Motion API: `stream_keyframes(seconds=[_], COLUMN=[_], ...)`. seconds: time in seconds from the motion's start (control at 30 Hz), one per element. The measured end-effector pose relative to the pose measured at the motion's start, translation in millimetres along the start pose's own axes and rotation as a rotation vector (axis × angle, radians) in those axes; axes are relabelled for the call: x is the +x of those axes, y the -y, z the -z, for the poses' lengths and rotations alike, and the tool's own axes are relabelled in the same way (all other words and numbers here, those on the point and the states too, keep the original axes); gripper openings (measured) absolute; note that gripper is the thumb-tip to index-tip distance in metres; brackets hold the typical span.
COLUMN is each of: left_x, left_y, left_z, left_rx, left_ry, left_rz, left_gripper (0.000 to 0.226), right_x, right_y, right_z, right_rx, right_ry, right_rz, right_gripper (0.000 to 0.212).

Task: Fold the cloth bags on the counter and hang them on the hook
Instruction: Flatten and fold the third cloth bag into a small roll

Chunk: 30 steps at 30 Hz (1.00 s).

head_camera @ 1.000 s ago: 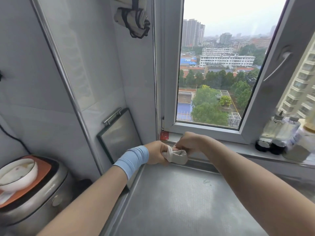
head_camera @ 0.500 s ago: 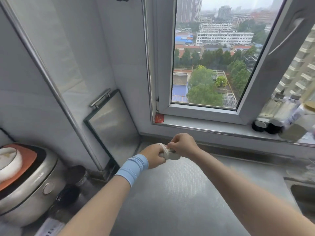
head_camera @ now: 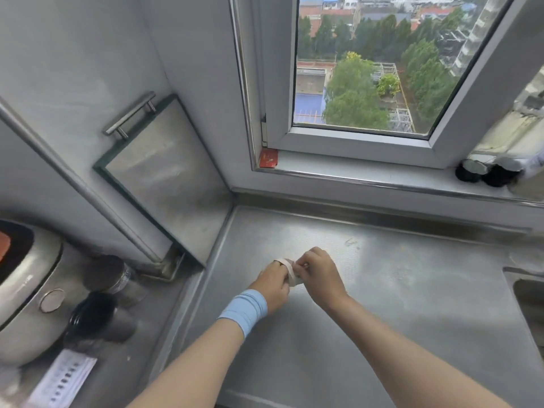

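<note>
Head: bag (head_camera: pixel 291 274), left grip (head_camera: pixel 272 285), right grip (head_camera: pixel 322 278)

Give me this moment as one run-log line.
stage: folding | left hand: grips bundled cream cloth bag | right hand: pinches same bag | place: over grey steel counter | hook: not in view
</note>
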State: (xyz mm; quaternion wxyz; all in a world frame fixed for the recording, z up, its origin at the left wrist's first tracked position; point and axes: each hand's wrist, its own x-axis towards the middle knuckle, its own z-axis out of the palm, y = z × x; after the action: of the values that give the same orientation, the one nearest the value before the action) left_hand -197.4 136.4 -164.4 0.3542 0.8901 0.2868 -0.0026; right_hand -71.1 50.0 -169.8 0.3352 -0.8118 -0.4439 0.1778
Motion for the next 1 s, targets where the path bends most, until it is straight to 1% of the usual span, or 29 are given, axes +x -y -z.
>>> stream_keyframes(seconds=[0.07, 0.2, 0.23, 0.3, 0.37, 0.4, 0.47, 0.5, 0.57, 0.6, 0.63, 0.7, 0.77, 0.8, 0.87, 0.93, 1.0], left_x=[4, 7, 8, 8, 5, 5, 1, -1, -3, -2, -1, 2, 5, 6, 7, 8, 9], left_y=[12, 39, 42, 43, 39, 38, 46, 46, 45, 42, 42, 42, 43, 42, 44, 44, 45], left_z=[-19, -53, -58, -63, -63, -65, -73, -76, -83, -83, -84, -83, -81, -79, -78, -77, -74], left_rx=[0.065, 0.099, 0.097, 0.151, 0.193, 0.229, 0.254, 0.249, 0.102, 0.031, -0.010, -0.090, -0.174, -0.199, -0.221, -0.215, -0.212], left_ry=[0.033, 0.076, 0.088, 0.107, 0.009, -0.078, -0.152, -0.202, -0.281, -0.301, -0.309, -0.290, -0.261, -0.254, -0.236, -0.219, -0.197], left_rz=[0.005, 0.053, 0.051, -0.006, -0.070, -0.118, -0.133, -0.106, 0.018, 0.050, 0.062, 0.108, 0.195, 0.212, 0.240, 0.247, 0.238], left_gripper=[0.034, 0.055, 0.060, 0.067, 0.058, 0.049, 0.030, 0.025, 0.020, 0.021, 0.022, 0.022, 0.016, 0.013, 0.012, 0.012, 0.010], right_x=[-5, -17, -19, -23, -25, -25, -24, -23, -23, -22, -23, -24, -24, -24, -22, -20, -18], right_y=[-16, -41, -47, -55, -57, -56, -54, -54, -56, -56, -58, -58, -56, -55, -52, -51, -54], right_z=[-14, -33, -36, -38, -39, -40, -42, -42, -44, -44, -45, -46, -44, -43, -41, -40, -40], right_rx=[0.003, -0.029, -0.030, -0.038, -0.057, -0.073, -0.111, -0.130, -0.167, -0.183, -0.184, -0.142, -0.060, -0.034, 0.029, 0.090, 0.111], right_ry=[-0.009, 0.012, 0.021, 0.029, 0.025, 0.025, 0.031, 0.024, -0.008, -0.016, -0.020, -0.005, 0.050, 0.071, 0.106, 0.146, 0.188], right_rz=[0.014, 0.023, 0.007, -0.012, 0.016, 0.032, 0.032, 0.038, 0.096, 0.125, 0.129, 0.064, -0.019, -0.032, -0.078, -0.152, -0.223], right_gripper=[0.018, 0.016, 0.015, 0.013, 0.014, 0.015, 0.014, 0.014, 0.020, 0.023, 0.024, 0.019, 0.012, 0.011, 0.014, 0.022, 0.020])
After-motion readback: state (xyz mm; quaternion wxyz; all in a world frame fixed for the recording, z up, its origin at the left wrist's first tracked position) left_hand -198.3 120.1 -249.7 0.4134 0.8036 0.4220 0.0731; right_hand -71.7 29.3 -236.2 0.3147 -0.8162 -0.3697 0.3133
